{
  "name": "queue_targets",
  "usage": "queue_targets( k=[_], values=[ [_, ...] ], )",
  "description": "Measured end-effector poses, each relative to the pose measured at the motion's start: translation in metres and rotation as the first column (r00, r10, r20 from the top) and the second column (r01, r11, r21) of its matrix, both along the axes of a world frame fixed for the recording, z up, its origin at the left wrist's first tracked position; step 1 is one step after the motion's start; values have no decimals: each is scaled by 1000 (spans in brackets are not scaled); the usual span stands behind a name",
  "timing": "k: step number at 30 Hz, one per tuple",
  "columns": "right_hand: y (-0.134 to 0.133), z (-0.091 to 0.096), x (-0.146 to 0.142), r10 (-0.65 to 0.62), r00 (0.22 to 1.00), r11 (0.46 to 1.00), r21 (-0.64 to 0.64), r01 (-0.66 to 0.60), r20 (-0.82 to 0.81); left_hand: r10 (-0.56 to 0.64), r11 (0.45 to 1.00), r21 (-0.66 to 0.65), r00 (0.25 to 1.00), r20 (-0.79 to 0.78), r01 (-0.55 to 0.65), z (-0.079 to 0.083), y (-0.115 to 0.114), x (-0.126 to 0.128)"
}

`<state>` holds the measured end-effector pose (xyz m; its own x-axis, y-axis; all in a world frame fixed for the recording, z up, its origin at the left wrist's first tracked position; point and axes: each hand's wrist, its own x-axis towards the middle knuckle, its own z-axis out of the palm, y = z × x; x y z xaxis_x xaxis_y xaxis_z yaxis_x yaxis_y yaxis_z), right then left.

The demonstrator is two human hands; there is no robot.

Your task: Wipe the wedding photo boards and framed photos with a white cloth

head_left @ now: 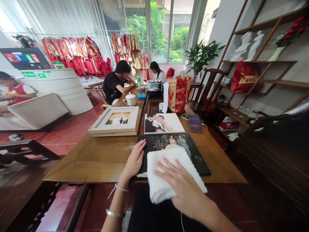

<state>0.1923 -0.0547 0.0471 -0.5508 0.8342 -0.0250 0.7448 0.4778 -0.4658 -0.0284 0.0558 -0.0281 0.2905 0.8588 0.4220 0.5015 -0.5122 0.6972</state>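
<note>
A dark photo panel (200, 162), printed with a couple among pale blossoms, lies flat at the table's near edge. My left hand (135, 158) rests on its left edge, fingers stretched out and lying flat. Under my right hand (180, 177) is a folded white cloth (154, 190), held against the panel with the fingers spread across it. The cloth covers the panel's lower middle and hangs past the table edge. Just beyond lies a white photo panel (177, 124) of a couple. Wooden picture frames (98, 127) are stacked at the left, a framed photo on top.
On the wooden table (94, 161) stand a white lidded cup (130, 99), a phone (195, 123) with a cable, and a red-and-tan paper bag (178, 95). Two people (116, 83) sit at the far end; another person (20, 91) sits at left. Wooden shelves (265, 82) stand right.
</note>
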Motion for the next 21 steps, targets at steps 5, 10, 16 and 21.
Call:
queue_targets(
  k=[5, 10, 16, 21],
  values=[
    [63, 6, 20, -158, 987, 986, 61, 156, 35, -3, 1000, -18, 1000, -26, 3, 5, -2, 0],
    [120, 8, -1, -118, 993, 989, 85, 119, -23, -3, 1000, -13, 999, -33, 2, 5, -2, 0],
    [155, 15, -53, -18, 997, 994, 108, 26, -72, 46, 999, -23, 998, -46, -47, -1, 2, -2],
    [158, 17, -53, -61, 996, 991, 113, 67, -62, 31, 999, -19, 998, -47, -32, 1, 0, -2]
  ],
)
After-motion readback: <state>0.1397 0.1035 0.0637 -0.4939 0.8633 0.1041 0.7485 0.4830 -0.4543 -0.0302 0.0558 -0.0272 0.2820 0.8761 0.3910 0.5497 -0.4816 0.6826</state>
